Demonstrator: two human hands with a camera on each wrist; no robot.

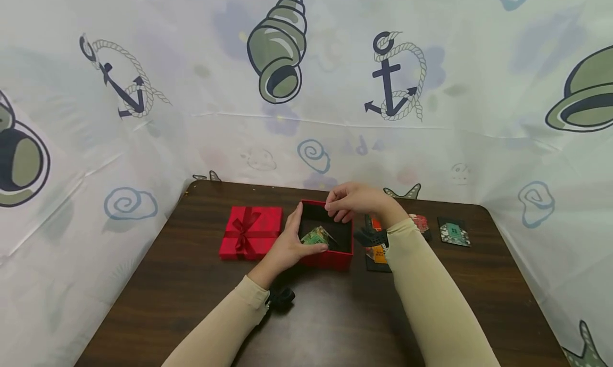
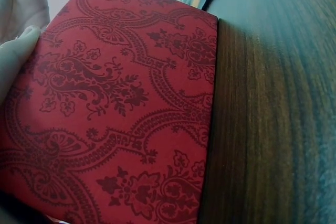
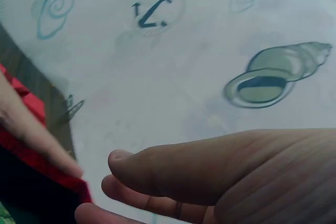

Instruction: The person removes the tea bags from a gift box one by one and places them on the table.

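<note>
A red gift box [image 1: 328, 259] with a black inside stands without its lid on the table. My left hand [image 1: 286, 245] grips its near left corner, fingers along the left wall and thumb over the front rim. The left wrist view shows the patterned red wall of the box [image 2: 115, 98] up close. Inside, a small green packet [image 1: 316, 235] leans near the left thumb. Over the far right part of the box hovers my right hand [image 1: 356, 201], its fingers loosely bent. Nothing shows between its thumb and fingers [image 3: 168, 174] in the right wrist view.
Left of the box lies the red lid [image 1: 258, 226] with a ribbon bow. On the right are an orange and black packet [image 1: 380, 256], a red one [image 1: 419, 222] partly behind the right arm, and a green and black one [image 1: 455, 233]. A patterned cloth [image 1: 335, 90] hangs behind the dark wooden table [image 1: 479, 292].
</note>
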